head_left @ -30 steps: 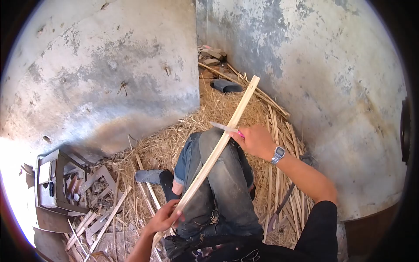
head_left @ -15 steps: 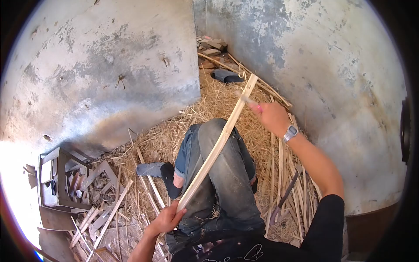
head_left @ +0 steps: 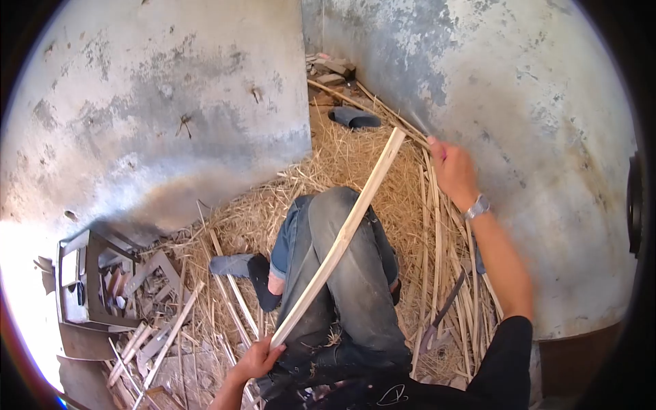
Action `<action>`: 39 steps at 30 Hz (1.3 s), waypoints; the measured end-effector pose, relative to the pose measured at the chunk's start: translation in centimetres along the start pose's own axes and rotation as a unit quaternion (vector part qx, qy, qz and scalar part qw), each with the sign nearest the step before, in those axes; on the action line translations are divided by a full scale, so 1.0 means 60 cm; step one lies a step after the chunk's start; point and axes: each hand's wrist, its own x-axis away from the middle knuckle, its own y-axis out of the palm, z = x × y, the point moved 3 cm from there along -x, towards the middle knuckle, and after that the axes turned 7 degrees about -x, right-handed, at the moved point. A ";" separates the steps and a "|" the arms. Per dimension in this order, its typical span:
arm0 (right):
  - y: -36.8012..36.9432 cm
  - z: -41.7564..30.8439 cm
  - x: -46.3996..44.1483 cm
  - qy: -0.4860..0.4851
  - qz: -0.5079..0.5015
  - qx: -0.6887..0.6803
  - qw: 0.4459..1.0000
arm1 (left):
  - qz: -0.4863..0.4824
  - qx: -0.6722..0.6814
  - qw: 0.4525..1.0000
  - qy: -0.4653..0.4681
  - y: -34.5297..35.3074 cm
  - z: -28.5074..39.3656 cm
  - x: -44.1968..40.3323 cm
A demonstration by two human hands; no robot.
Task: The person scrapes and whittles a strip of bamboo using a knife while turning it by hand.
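Note:
A long pale wooden strip [head_left: 342,239] lies slantwise across my knees, its far end beyond them. My left hand [head_left: 258,358] is closed round its near end. Off to the right of the far end, my right hand [head_left: 454,173] is closed on the pink handle of a knife [head_left: 421,124]; the blade is blurred and apart from the strip. A watch [head_left: 477,206] sits on my right wrist.
Shavings [head_left: 328,160] cover the floor. Long strips [head_left: 434,253] and a dark-bladed tool [head_left: 445,311] lie at right. A grey slipper [head_left: 354,117] lies ahead, near bricks [head_left: 333,68]. At left are a broken wooden frame [head_left: 96,318], scraps and a wall [head_left: 225,102].
My right hand and the knife have moved forward along the strip, past its far end and off to the right. My left hand still grips the near end, slightly lower.

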 end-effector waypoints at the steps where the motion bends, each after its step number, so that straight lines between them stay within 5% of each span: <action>1: 0.006 -0.033 0.028 -0.002 -0.016 -0.037 0.999 | -0.015 0.003 0.999 -0.034 -0.010 0.023 -0.004; 3: 0.054 -0.075 0.092 -0.148 -0.053 0.010 0.988 | -0.016 0.002 0.999 -0.049 -0.018 0.035 -0.006; 6: 0.094 -0.120 0.154 -0.168 -0.153 -0.002 0.974 | 0.011 -0.024 0.999 -0.048 -0.022 0.028 0.001; 12: 0.104 -0.070 0.078 -0.100 -0.089 0.018 0.991 | 0.016 -0.040 0.999 -0.030 -0.031 0.035 -0.006; 15: 0.101 -0.121 0.129 -0.204 -0.158 0.089 0.962 | 0.026 -0.057 0.998 -0.027 -0.034 0.035 -0.008; 18: 0.065 -0.055 0.029 -0.127 -0.121 0.131 0.976 | 0.034 -0.041 0.999 -0.013 -0.039 0.044 -0.001; 23: 0.076 -0.121 0.122 -0.208 -0.230 0.142 0.940 | 0.013 -0.032 0.998 -0.052 -0.048 0.046 -0.005; 27: 0.066 -0.056 0.023 -0.143 -0.128 0.112 0.975 | 0.003 -0.014 0.999 -0.049 -0.060 0.061 -0.003; 30: 0.095 -0.072 0.059 -0.117 -0.198 0.084 0.970 | -0.012 0.002 0.998 -0.063 -0.051 0.049 0.002; 34: 0.084 -0.089 0.073 -0.172 -0.205 0.088 0.959 | 0.008 -0.025 0.998 -0.050 -0.052 0.040 -0.001; 36: 0.058 -0.049 0.003 -0.150 -0.126 0.125 0.973 | -0.001 -0.006 0.998 -0.064 -0.054 0.040 0.007; 39: 0.080 -0.079 0.058 -0.143 -0.182 0.095 0.968 | -0.042 0.062 0.993 -0.088 -0.049 0.034 0.004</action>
